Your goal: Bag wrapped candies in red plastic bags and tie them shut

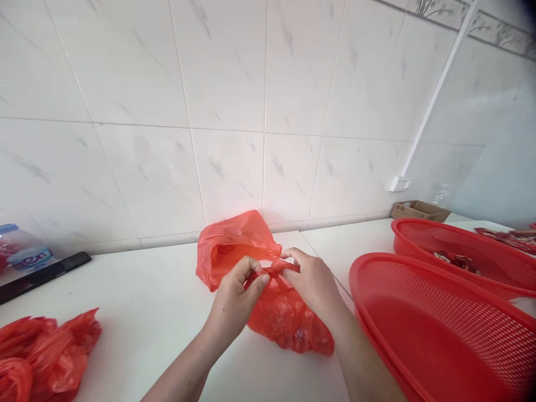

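Observation:
A red plastic bag (295, 324) lies on the white table, its lower part bulging with contents I cannot make out through the film. My left hand (237, 293) pinches the gathered neck between thumb and fingers. From the other side, my right hand (313, 282) is closed on the same bunched plastic, its fingertips partly hidden in the folds. Right behind the hands, against the wall, stands another red plastic bag (240, 231) with its mouth gaping towards me. Whether the two pieces of plastic are joined is hidden by my fingers.
Two red mesh baskets stand at the right: a near basket (419, 324) and a far basket (410, 231) holding small dark items. Behind them is a cardboard box (421, 210). Crumpled red bags (50, 357), a black phone-like object (46, 276) and a plastic bottle (25, 248) lie left.

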Demonstrator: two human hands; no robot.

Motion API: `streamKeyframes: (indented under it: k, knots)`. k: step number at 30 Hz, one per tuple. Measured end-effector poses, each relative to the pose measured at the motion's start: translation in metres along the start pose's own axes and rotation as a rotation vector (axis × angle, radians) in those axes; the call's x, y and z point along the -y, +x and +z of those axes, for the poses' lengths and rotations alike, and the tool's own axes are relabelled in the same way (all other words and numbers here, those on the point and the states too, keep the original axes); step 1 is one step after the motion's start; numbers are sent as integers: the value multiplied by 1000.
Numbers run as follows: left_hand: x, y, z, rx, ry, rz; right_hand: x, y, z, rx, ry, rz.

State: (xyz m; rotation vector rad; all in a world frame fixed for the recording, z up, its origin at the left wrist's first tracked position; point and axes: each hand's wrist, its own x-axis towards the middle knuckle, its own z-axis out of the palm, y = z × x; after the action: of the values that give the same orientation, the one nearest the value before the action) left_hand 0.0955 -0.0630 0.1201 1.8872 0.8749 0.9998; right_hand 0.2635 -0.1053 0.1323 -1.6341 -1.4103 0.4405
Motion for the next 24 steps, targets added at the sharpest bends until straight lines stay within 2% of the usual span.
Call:
streamKeyframes:
  k: [1,3,6,8,10,13,15,18,21,24]
  knots:
    - [-1,-1,1,11,55,13,0,0,0,-14,-4,-5]
    - [0,-1,2,27,179,55,1,-1,-2,52,107,-4]
    - [4,-1,1,34,349,202,1,-1,-6,217,424,6]
    - [6,-3,-2,19,432,327,-6,3,-6,245,613,25]
    - [6,-10,-9,28,498,417,-21,10,-2,135,621,87]
    - [1,-29,-22,166,575,465,-55,23,9,-158,369,181]
    - [0,-43,-30,310,607,432,-79,28,15,-264,264,221]
    - [3,-60,-41,454,595,244,-105,28,21,-248,244,257]
    - [13,-66,-46,415,447,110,-115,21,19,-150,282,267]
    - [23,-61,-35,332,310,83,-118,12,15,-88,326,264]
